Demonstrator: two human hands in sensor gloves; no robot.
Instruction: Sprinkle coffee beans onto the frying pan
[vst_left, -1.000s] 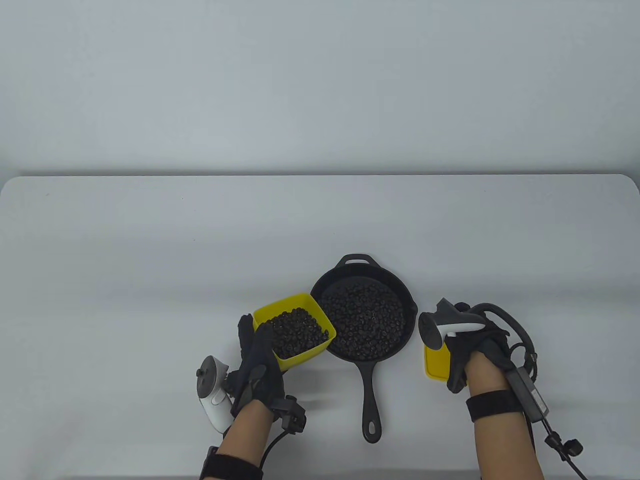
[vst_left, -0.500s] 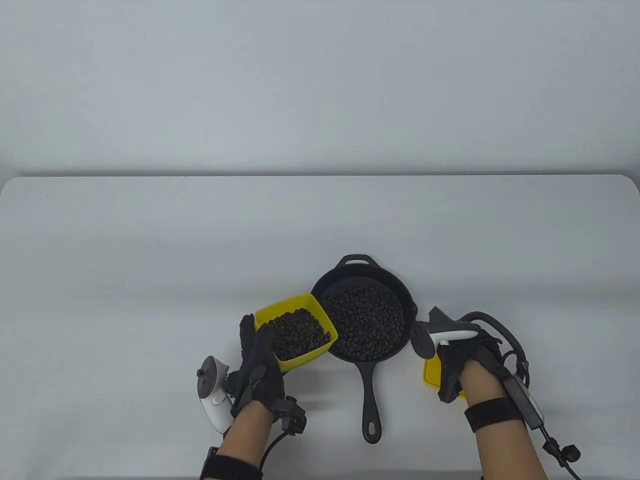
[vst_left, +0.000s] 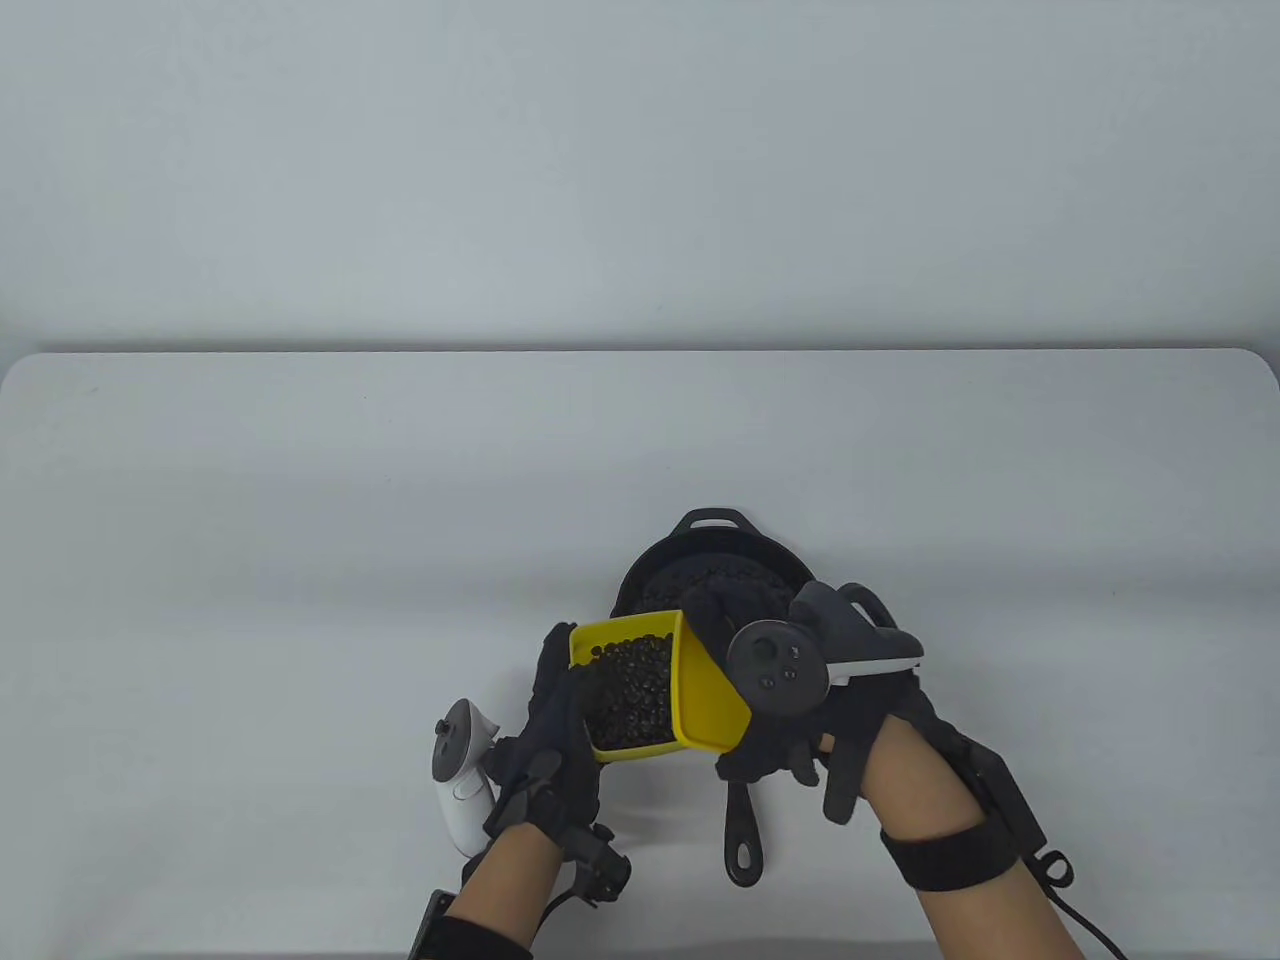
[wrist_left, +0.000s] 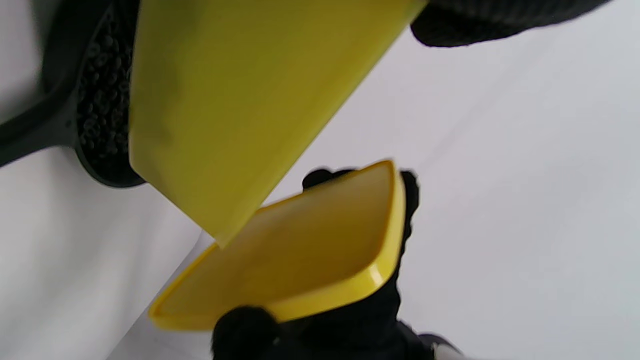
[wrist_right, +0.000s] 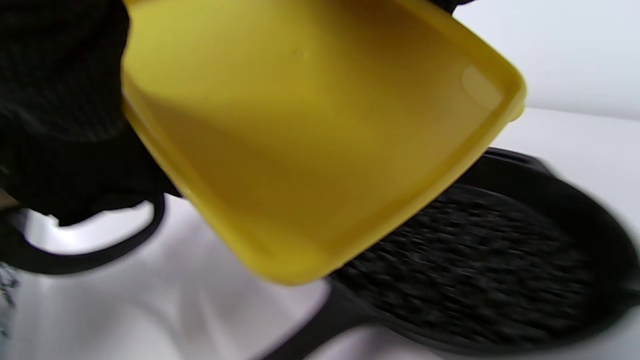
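Note:
My left hand (vst_left: 560, 720) grips a yellow container (vst_left: 650, 745) of coffee beans (vst_left: 630, 685) and holds it raised over the pan's near left rim. Its underside shows in the left wrist view (wrist_left: 225, 95). My right hand (vst_left: 770, 755) holds a yellow lid (vst_left: 712, 700) on a slant against the container's right side. The lid also shows in the left wrist view (wrist_left: 310, 250) and the right wrist view (wrist_right: 310, 140). The black frying pan (vst_left: 715, 570) lies behind them with many beans in it (wrist_right: 475, 280). Its handle (vst_left: 742, 830) points toward me.
The white table (vst_left: 300, 520) stretches out to the left, right and behind the pan. Cables (vst_left: 1060, 870) trail from my right wrist toward the front edge.
My right hand lifted the yellow lid off the table and carried it left, up against the container. My left hand raised the container and moved it right, over the pan's near rim.

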